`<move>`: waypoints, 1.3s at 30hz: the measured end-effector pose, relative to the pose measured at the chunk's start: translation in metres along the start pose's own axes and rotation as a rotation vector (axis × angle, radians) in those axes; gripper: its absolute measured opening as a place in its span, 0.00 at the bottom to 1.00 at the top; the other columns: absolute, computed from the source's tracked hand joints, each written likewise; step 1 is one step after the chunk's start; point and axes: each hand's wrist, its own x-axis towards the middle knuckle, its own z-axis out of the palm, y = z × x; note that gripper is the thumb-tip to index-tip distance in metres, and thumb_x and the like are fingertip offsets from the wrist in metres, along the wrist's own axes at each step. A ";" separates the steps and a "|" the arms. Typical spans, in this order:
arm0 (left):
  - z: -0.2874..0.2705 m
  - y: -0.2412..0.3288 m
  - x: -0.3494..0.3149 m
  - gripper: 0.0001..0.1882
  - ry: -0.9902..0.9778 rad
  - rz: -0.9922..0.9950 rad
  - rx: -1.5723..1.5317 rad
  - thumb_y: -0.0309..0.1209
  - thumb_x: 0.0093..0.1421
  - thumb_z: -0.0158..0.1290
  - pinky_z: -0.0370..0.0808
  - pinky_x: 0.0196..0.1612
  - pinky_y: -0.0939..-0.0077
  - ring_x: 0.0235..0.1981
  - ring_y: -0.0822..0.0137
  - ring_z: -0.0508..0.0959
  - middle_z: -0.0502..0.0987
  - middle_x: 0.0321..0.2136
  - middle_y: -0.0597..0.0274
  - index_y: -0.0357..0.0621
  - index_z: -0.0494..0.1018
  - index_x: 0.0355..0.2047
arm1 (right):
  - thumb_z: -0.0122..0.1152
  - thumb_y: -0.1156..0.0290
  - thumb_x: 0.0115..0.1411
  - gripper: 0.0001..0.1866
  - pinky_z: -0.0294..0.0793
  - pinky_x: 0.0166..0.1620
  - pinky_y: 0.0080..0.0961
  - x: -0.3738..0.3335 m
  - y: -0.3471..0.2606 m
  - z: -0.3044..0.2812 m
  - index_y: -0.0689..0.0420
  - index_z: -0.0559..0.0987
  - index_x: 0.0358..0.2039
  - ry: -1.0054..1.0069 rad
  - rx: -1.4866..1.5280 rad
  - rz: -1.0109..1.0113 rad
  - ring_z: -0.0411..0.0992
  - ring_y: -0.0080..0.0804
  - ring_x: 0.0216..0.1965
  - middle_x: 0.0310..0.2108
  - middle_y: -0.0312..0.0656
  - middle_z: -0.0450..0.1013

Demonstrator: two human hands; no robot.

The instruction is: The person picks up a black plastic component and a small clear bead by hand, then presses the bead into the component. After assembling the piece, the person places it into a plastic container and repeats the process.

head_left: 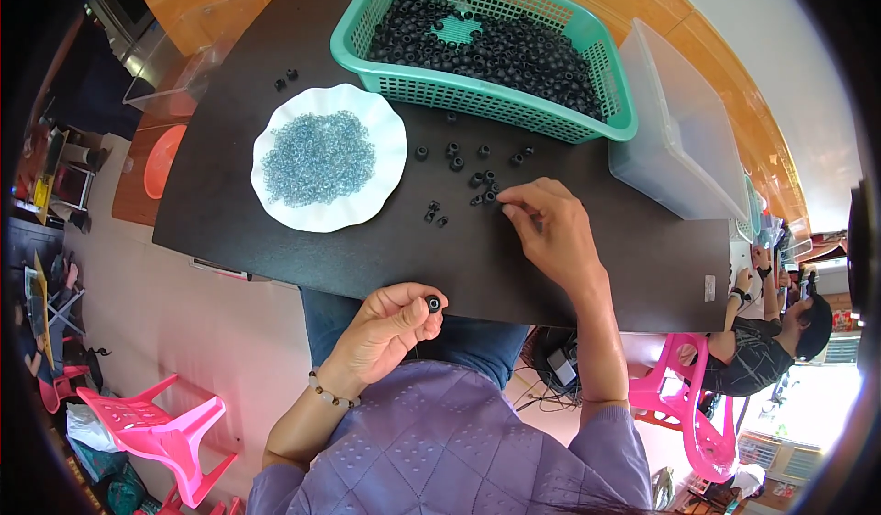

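Purple top [440,432]: filling six o'clock.
Left hand [390,324]: pinching black piece [433,304], seven o'clock!
Right hand [558,230]: nearly pinched at loose pieces [490,197], three o'clock, hold unclear.

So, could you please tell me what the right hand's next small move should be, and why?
Probably to pinch one of the loose black pieces on the dark table: the right hand has its fingertips at the edge of that cluster, while the left hand holds up a black ring-shaped piece. Whether the right fingertips grip anything is unclear.
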 end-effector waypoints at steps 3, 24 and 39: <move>0.004 0.003 -0.002 0.13 0.044 0.026 0.077 0.34 0.61 0.54 0.67 0.36 0.80 0.29 0.73 0.70 0.74 0.28 0.63 0.35 0.75 0.40 | 0.62 0.78 0.52 0.09 0.70 0.30 0.25 0.006 -0.005 0.011 0.55 0.81 0.35 0.000 -0.025 -0.066 0.70 0.34 0.28 0.28 0.39 0.72; -0.001 0.009 -0.001 0.14 0.105 0.072 0.145 0.33 0.62 0.53 0.68 0.36 0.84 0.29 0.77 0.71 0.74 0.26 0.66 0.34 0.74 0.42 | 0.60 0.75 0.57 0.06 0.70 0.32 0.18 0.020 -0.008 0.016 0.60 0.81 0.35 0.061 0.404 0.130 0.70 0.20 0.26 0.30 0.36 0.77; 0.012 0.008 0.002 0.13 0.077 0.034 0.112 0.34 0.63 0.52 0.69 0.38 0.79 0.31 0.74 0.72 0.74 0.28 0.65 0.35 0.73 0.40 | 0.67 0.73 0.53 0.09 0.69 0.23 0.14 -0.049 -0.041 0.021 0.61 0.77 0.33 -0.047 1.363 0.417 0.69 0.20 0.20 0.28 0.42 0.75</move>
